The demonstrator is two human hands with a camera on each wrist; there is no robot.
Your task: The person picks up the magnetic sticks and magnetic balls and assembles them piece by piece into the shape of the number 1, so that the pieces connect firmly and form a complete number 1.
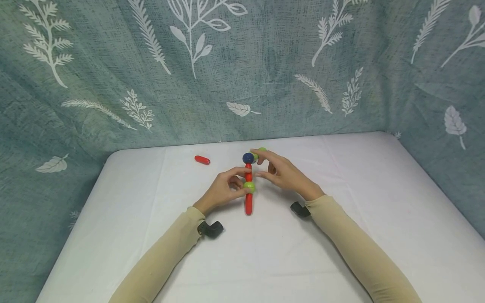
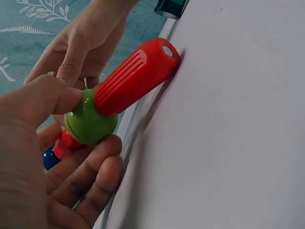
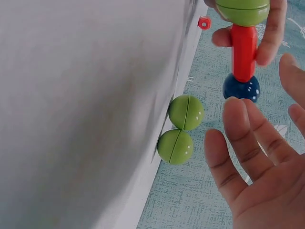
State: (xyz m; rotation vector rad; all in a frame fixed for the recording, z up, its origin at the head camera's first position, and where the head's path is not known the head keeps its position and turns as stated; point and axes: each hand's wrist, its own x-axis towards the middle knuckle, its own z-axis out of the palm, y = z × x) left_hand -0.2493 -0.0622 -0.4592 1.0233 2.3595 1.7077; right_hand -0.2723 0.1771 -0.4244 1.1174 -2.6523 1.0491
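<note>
My left hand (image 1: pixel 226 186) pinches a green ball (image 2: pixel 90 119) between thumb and fingers. A red rod (image 2: pixel 138 76) sticks out of that ball toward me. On its far side a second red rod (image 3: pixel 244 53) joins it to a dark blue ball (image 3: pixel 241 88), all in one straight line. The right hand (image 1: pixel 282 170) is spread beside the blue end, holding nothing. Its fingertips (image 3: pixel 235 112) overlap the lower edge of the blue ball in the right wrist view.
Two loose green balls (image 3: pixel 186 112) (image 3: pixel 175 147) lie side by side on the white table (image 1: pixel 227 269), behind the right fingers. A short red rod (image 1: pixel 202 160) lies at the back left. Black wrist devices (image 1: pixel 211 229) hang under both sleeves. A patterned curtain (image 1: pixel 265 84) stands behind.
</note>
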